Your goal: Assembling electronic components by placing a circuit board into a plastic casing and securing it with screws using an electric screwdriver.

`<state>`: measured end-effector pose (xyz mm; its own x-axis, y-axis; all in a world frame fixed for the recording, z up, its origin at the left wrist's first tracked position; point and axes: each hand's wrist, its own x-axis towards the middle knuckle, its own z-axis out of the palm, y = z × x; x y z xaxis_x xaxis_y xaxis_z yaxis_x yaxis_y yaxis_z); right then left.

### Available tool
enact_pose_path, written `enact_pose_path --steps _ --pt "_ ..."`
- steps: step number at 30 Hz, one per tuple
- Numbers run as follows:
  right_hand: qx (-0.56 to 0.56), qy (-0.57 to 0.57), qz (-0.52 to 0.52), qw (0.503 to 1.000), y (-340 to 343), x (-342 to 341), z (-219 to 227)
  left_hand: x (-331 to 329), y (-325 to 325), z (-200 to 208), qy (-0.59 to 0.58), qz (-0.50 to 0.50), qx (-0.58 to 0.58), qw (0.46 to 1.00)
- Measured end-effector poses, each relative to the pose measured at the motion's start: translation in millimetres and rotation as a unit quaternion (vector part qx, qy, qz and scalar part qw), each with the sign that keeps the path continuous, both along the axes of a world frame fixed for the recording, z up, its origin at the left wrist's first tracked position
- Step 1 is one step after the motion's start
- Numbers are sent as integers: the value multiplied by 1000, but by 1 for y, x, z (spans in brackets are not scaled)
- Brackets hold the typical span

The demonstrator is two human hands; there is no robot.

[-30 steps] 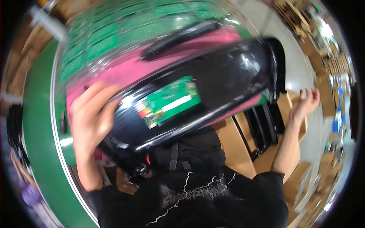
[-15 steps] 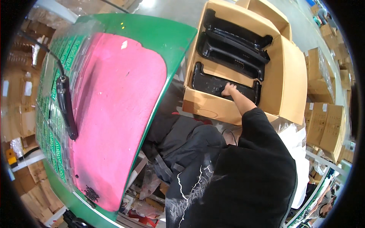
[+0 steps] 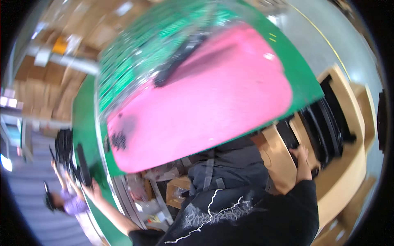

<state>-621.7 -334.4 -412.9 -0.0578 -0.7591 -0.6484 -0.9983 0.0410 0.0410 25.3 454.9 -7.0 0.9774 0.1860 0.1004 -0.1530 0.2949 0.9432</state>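
At the far left my left hand (image 3: 92, 190) reaches over the green table and closes around the near end of a long black part (image 3: 83, 166); motion blurs its fingers. On the right, my right hand (image 3: 300, 152) is down inside an open cardboard box (image 3: 276, 153). Its fingers are spread and rest against a black moulded plastic piece (image 3: 288, 133) near the box's closest wall. Deeper in that box stand more black moulded pieces (image 3: 322, 129), side by side.
A pink mat (image 3: 205, 106) covers much of the green table (image 3: 301, 84). On it lie a black handheld tool (image 3: 180, 59) and small black bits (image 3: 119, 140). Beyond the left table edge a person (image 3: 74, 201) reaches toward black parts (image 3: 63, 145). Shelved cartons (image 3: 49, 94) stand behind.
My view has swung left, bringing my left hand into sight on the black part at the table's far left. My right hand stays in the box, against the black piece.
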Motion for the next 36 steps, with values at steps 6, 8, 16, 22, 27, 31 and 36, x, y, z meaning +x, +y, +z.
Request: enact_pose_path --steps 6,8,16,22,27,31,36 --pt "-236 -177 107 950 -19 -28 -17 3 -71 -3 127 192 -56 972" --pt "-278 -122 50 951 -7 -21 31 1 -109 -3 84 201 25 976" --pt "-450 -450 -201 745 -149 -143 228 -17 -321 33 -191 0 242 951" --pt "-292 -655 -164 677 -38 0 442 -82 -459 70 -336 -287 276 854" --pt "-221 -684 -92 689 6 61 430 -118 -508 77 -335 -430 300 783" --pt "-194 -653 -173 711 -18 95 436 -136 -520 56 -434 -450 382 680" --pt "-89 -727 -248 635 -12 142 425 -114 -519 43 -369 -464 370 716"
